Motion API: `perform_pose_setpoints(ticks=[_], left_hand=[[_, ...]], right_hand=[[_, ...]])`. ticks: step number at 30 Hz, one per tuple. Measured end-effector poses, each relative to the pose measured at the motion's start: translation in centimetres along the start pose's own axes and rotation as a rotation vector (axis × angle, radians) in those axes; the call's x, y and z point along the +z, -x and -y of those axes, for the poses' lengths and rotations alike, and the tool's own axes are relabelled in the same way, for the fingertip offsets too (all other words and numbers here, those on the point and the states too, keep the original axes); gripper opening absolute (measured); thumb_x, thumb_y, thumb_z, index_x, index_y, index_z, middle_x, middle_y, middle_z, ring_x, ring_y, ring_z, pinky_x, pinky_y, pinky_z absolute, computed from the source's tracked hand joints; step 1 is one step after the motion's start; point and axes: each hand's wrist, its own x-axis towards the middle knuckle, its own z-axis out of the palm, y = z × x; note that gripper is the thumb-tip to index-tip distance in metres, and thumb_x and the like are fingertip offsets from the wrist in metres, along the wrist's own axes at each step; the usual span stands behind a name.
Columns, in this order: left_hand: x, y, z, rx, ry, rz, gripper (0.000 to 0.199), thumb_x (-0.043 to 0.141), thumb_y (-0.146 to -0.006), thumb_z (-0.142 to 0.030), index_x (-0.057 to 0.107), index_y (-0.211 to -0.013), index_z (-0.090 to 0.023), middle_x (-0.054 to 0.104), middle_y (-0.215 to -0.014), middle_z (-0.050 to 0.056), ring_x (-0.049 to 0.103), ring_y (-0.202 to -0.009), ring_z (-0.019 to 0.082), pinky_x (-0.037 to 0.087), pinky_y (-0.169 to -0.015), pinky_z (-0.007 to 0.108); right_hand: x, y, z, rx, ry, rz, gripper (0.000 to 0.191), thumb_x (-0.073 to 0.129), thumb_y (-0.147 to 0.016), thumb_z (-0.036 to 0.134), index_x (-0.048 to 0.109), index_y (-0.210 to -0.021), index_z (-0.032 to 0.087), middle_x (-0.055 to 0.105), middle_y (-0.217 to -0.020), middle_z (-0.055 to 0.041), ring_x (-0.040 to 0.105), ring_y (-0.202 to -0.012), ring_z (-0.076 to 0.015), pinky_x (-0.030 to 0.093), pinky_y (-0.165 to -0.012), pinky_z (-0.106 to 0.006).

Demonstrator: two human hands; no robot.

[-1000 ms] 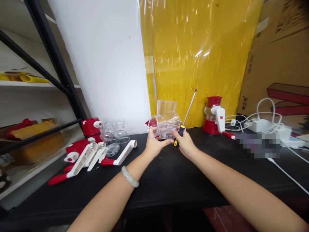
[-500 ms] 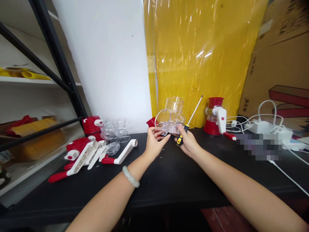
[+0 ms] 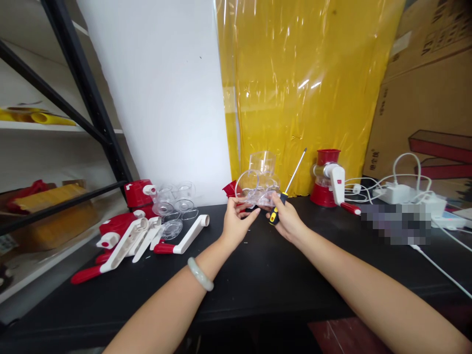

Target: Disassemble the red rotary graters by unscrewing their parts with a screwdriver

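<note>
A clear plastic grinder housing point(image 3: 262, 164) with a wide upright tube is held between both hands above the black table. My left hand point(image 3: 238, 216) grips its lower left side with the fingertips, thumb pointing right. At its lower right, my right hand point(image 3: 289, 216) pinches the housing's edge and also keeps a black-and-yellow screwdriver point(image 3: 296, 171) in the palm, its shaft pointing up and to the right. Behind the left fingers a red funnel-shaped part point(image 3: 231, 188) is partly hidden.
An assembled red-and-white hand-crank grinder point(image 3: 327, 179) stands at the right, near white cables and chargers point(image 3: 398, 192). On the left lie white cranks with red handles point(image 3: 121, 248), red bases point(image 3: 139, 194) and clear plastic parts point(image 3: 173, 201). Small pins point(image 3: 246, 242) lie on the black table point(image 3: 258, 280).
The clear housing has tipped slightly and shifted a little left within both hands. The screwdriver has moved slightly with the right hand. Both grips stay the same.
</note>
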Motion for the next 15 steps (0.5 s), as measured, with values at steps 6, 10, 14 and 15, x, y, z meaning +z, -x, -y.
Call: perform_pose_setpoints(ticks=[6,10,14,15], left_hand=[[-0.1,0.1,0.3,0.020,-0.108,-0.011,0.040,0.080,-0.065,-0.032,0.053,-0.092,-0.019,0.062,-0.104,0.008,0.063,-0.102,0.021,0.051,-0.067,0.024],[-0.4,0.2,0.2,0.118,-0.233,-0.012,0.039,0.079,-0.066,-0.036,0.057,-0.094,-0.020,0.062,-0.104,0.009,0.062,-0.098,0.021,0.051,-0.062,0.023],[-1.4,-0.2,-0.7,0.355,-0.527,0.042,0.032,0.075,-0.071,-0.040,0.062,-0.094,-0.021,0.060,-0.099,0.008,0.060,-0.091,0.020,0.051,-0.067,0.028],[-1.7,-0.3,-1.0,0.413,-0.614,0.067,0.030,0.073,-0.073,-0.040,0.063,-0.094,-0.021,0.060,-0.098,0.008,0.060,-0.091,0.021,0.050,-0.072,0.030]], right_hand=[[0.1,0.0,0.1,0.015,0.007,-0.044,0.044,0.074,-0.069,0.056,0.060,-0.087,0.019,0.071,-0.080,-0.0069,0.070,-0.076,-0.0216,0.046,-0.043,-0.022],[0.0,-0.1,0.1,0.002,0.004,-0.035,0.044,0.075,-0.068,0.055,0.060,-0.085,0.019,0.071,-0.078,-0.0068,0.070,-0.078,-0.0227,0.046,-0.043,-0.023],[0.1,-0.1,0.2,0.009,-0.014,-0.040,0.043,0.076,-0.067,0.055,0.060,-0.083,0.018,0.071,-0.076,-0.0067,0.070,-0.077,-0.0231,0.046,-0.043,-0.022],[0.1,-0.1,0.2,0.011,-0.017,-0.039,0.042,0.076,-0.068,0.054,0.060,-0.083,0.018,0.071,-0.076,-0.0066,0.071,-0.077,-0.0229,0.045,-0.042,-0.022]])
